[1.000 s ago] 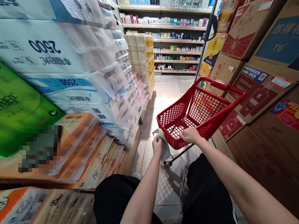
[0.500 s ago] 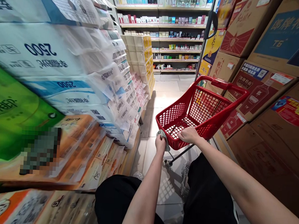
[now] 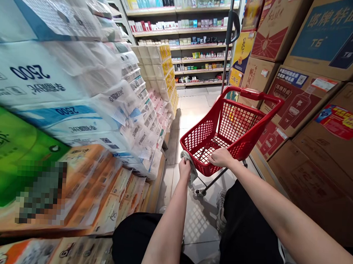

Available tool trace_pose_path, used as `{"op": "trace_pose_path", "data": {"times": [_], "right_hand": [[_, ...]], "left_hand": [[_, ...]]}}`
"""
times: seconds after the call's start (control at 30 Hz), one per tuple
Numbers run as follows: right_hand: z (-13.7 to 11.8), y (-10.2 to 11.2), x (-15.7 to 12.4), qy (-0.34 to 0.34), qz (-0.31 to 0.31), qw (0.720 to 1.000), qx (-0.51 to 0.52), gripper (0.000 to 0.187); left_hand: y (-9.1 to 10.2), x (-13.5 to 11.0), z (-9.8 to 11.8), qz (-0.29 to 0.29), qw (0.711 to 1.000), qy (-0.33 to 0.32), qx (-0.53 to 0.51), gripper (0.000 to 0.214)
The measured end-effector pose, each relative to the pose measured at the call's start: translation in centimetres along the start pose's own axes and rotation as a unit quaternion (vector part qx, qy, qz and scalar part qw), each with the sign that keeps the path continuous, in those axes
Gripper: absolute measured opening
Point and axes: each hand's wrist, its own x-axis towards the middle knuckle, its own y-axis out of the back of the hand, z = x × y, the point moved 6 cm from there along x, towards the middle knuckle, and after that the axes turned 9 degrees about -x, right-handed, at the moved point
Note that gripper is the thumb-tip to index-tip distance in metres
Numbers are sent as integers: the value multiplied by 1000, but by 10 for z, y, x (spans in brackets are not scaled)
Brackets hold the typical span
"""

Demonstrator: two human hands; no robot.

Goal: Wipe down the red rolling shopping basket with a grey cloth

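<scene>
One red lattice-sided plastic shopping cart (image 3: 244,141), standing on pale floor tiles (image 3: 189,109), near rim gripped by the right hand (image 3: 221,157); one grey cloth (image 3: 193,173), bunched in the left hand (image 3: 185,168) by the cart's near corner, contact unclear.

From here the red lattice-sided shopping cart (image 3: 243,144) looks like smooth, faintly glossy plastic, its thin dark legs (image 3: 215,183) like metal. The crumpled grey rag (image 3: 193,174) is soft, matt cloth. White stacked packs (image 3: 34,69) shine under creased plastic film; brown cardboard cartons (image 3: 319,167) look dull, pale square floor tiles (image 3: 189,113) smooth and glossy.
</scene>
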Motion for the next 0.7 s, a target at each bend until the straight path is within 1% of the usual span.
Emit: {"op": "trace_pose_path", "data": {"times": [0.17,0.3,0.4,0.57,0.63,0.7], "right_hand": [[-2,1,2,3,13,1000,1,50],[-8,1,7,2,0,1000,5,51],[-11,2,8,-3,-5,1000,5,49],[-5,4,3,-19,9,1000,4,47],[-3,4,-1,-10,9,1000,6,47],[-3,3,-4,5,5,1000,12,46]], "left_hand": [[1,4,-3,-26,999,-15,41,25],[2,10,2,-20,998,-12,64,27],[4,10,8,-16,997,-15,77,21],[13,0,16,38,995,-16,94,12],[17,-1,19,64,996,-10,67,13],[20,5,24,90,995,-5,34,19]]}}
